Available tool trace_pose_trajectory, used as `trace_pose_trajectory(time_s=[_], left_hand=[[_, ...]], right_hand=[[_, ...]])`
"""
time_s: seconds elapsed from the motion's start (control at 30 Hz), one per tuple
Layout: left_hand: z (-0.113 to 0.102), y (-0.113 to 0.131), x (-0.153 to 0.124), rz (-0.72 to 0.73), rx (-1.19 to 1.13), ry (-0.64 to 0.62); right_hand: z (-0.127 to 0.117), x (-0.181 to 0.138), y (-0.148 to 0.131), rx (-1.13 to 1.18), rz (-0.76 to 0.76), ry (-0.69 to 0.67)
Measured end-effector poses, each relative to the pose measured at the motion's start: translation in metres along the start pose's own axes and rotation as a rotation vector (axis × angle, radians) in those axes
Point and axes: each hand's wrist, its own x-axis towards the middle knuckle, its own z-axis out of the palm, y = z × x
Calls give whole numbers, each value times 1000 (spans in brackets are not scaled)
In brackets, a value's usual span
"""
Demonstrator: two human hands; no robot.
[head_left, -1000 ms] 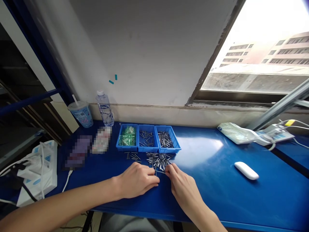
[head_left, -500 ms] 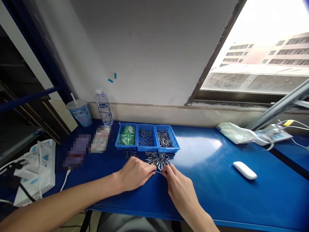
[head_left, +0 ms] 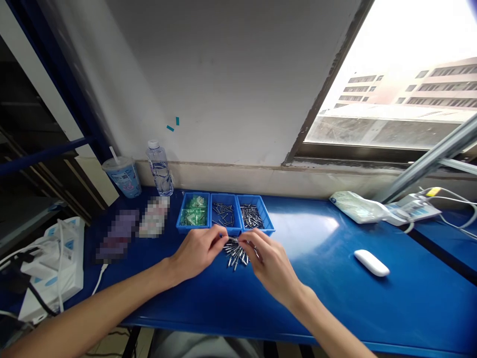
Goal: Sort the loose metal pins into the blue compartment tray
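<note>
- Nearest, the two forearms come in from the bottom edge over the blue tabletop (head_left: 335, 308).
- The left hand (head_left: 197, 251) sits palm-down with its fingers curled in and the tips close together, right at the left edge of the pile of metal pins (head_left: 236, 252). I cannot tell if a pin is nipped between them, it is too small to make out.
- The right hand (head_left: 268, 261) is on the other side of the pile. Its fingers are loosely bent, with the tips over the pins. Again, I cannot tell whether it has hold of one.
- The pins lie loose on the tabletop between the two hands, just in front of the trays.
- Out to the left is a white power strip (head_left: 48, 268) with cables. Well off to the right lies a white oval object (head_left: 370, 262).
- Behind the pile, three blue trays stand side by side, touching. The left tray (head_left: 194, 215) has green pieces, and the middle tray (head_left: 223, 214) and right tray (head_left: 254, 217) both hold metal pins.
- Farther back by the wall, a water bottle (head_left: 158, 169) stands upright next to a lidded cup (head_left: 122, 176) with a straw.
- At far right, a pale packet (head_left: 354, 206) lies near the window.
</note>
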Motion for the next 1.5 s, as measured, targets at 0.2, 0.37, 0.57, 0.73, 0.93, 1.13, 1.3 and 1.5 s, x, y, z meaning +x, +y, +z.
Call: trace_pose_trajectory(time_s=[0.2,0.37,0.57,0.73,0.93,1.13,1.3,1.5], left_hand=[[-15,-18,-3,-113,-52,70],[-13,-23,-13,-122,-64,3],[-12,-19,-11,-109,-76,-26],[-15,-22,-10,-113,-123,-32],[-12,-22,-12,-70,-119,-74],[-8,-21,-13,-60,-124,-93],[-9,-18,-11,-82,-121,-90],[-10,-15,-11,-94,-113,-95]], right_hand=[[18,47,29,-47,-379,39],[32,31,38,-49,-370,86],[29,24,32,-26,-304,100],[31,25,27,-5,-305,64],[31,23,30,-9,-244,-11],[31,23,26,-31,-252,-85],[34,23,25,-36,-256,-67],[35,23,27,-50,-271,-70]])
